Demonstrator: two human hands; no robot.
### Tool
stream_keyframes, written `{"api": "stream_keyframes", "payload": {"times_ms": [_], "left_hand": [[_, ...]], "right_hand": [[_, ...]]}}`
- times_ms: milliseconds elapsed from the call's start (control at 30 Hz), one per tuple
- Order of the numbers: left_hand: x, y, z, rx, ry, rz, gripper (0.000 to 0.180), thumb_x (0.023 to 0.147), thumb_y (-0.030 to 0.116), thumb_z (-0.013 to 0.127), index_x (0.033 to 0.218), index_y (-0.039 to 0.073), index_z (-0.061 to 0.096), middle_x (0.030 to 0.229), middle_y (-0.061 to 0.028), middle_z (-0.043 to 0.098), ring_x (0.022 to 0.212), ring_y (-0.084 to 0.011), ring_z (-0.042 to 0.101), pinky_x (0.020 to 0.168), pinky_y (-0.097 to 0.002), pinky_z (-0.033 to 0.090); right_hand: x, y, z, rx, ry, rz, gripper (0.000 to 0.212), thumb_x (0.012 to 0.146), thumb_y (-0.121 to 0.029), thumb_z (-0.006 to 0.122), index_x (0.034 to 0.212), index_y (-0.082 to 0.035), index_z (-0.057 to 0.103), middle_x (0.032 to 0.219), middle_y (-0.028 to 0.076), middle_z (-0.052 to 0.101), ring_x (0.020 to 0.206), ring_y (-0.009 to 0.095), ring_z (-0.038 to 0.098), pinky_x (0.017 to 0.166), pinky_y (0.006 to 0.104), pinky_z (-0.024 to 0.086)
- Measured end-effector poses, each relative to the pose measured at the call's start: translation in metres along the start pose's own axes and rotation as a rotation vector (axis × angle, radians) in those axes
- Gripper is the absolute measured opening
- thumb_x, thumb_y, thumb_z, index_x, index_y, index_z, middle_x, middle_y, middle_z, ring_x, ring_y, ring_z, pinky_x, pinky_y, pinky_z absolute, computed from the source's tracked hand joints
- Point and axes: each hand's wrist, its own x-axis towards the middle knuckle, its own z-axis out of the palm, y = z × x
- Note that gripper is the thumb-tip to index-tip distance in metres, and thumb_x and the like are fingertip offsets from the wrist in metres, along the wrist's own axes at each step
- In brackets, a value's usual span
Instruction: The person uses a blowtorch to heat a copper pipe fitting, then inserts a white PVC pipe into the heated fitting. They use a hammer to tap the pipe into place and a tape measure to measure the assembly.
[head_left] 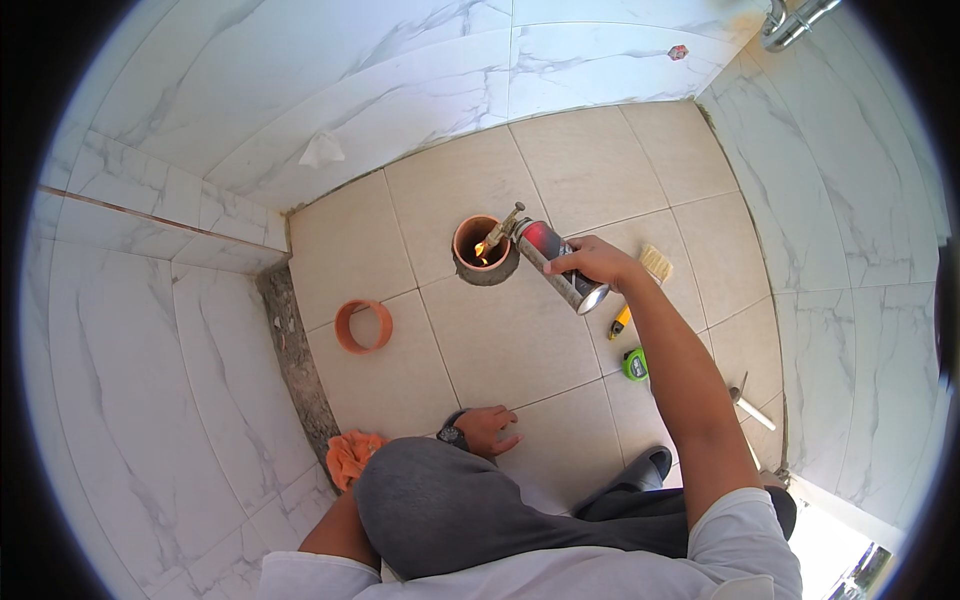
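My right hand (600,262) is wrapped round the can of a gas torch (550,262), held tilted with its nozzle down at the mouth of an orange-brown pipe (460,245). A yellow flame (481,250) burns inside that pipe, which stands up from the floor in a patch of grey mortar (487,277). My left hand (488,430) hangs beside my knee with its fingers apart and holds nothing; a dark watch (451,433) is on its wrist. On the floor to the left sits a loose orange pipe ring (345,330).
Right of the pipe lie a pale brush (657,263), a yellow-handled cutter (621,321) and a green tape measure (634,364). A white-handled tool (752,408) is farther right. An orange cloth (352,457) lies near my left arm. Marble-patterned walls (400,95) enclose the tiled floor (530,330).
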Motion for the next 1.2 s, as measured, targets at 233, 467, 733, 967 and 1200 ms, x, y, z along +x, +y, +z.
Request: {"api": "stream_keyframes", "payload": {"times_ms": [233, 467, 733, 967, 1200], "left_hand": [[-0.001, 0.0, 0.002, 0.021, 0.003, -0.023, 0.039, 0.091, 0.042, 0.069, 0.111, 0.008, 0.067, 0.095, -0.0096, 0.067, 0.083, -0.0256, 0.068, 0.074, -0.0383, 0.055], [-0.005, 0.001, 0.003, 0.015, 0.009, -0.013, 0.04, 0.091, 0.043, 0.069, 0.111, 0.008, 0.068, 0.094, -0.0092, 0.067, 0.083, -0.0255, 0.068, 0.074, -0.0381, 0.055], [-0.004, 0.003, 0.002, 0.014, 0.037, 0.014, 0.038, 0.09, 0.041, 0.071, 0.109, 0.008, 0.068, 0.092, -0.0088, 0.067, 0.081, -0.0253, 0.068, 0.072, -0.0373, 0.056], [-0.004, 0.003, 0.002, 0.015, 0.056, 0.008, 0.037, 0.09, 0.039, 0.072, 0.111, 0.009, 0.068, 0.091, -0.008, 0.066, 0.078, -0.0249, 0.067, 0.07, -0.0364, 0.055], [-0.001, 0.008, 0.001, 0.01, 0.065, -0.019, 0.036, 0.089, 0.037, 0.073, 0.111, 0.009, 0.067, 0.09, -0.0084, 0.067, 0.079, -0.0247, 0.068, 0.071, -0.0356, 0.055]], "right_hand": [[0.008, 0.004, 0.019, -0.043, 0.039, -0.039, 0.062, 0.067, -0.04, 0.083, 0.108, 0.004, 0.071, 0.096, 0.016, 0.072, 0.082, 0.024, 0.07, 0.074, 0.0347, 0.055], [-0.004, 0.01, 0.026, -0.088, 0.066, -0.028, 0.069, 0.067, -0.044, 0.082, 0.113, 0.006, 0.07, 0.098, 0.017, 0.072, 0.084, 0.025, 0.07, 0.075, 0.0346, 0.055], [-0.025, 0.02, 0.022, 0.241, 0.016, 0.017, 0.066, 0.072, -0.039, 0.083, 0.118, 0.006, 0.066, 0.096, 0.014, 0.071, 0.079, 0.021, 0.07, 0.07, 0.0333, 0.055], [-0.016, 0.035, 0.038, 0.463, 0.053, -0.002, 0.062, 0.075, -0.037, 0.082, 0.116, 0.007, 0.066, 0.094, 0.013, 0.07, 0.074, 0.02, 0.069, 0.067, 0.033, 0.055], [-0.003, 0.034, 0.057, 0.338, 0.135, -0.049, 0.06, 0.074, -0.037, 0.082, 0.112, 0.007, 0.067, 0.095, 0.014, 0.07, 0.08, 0.021, 0.069, 0.072, 0.0335, 0.054]]}}
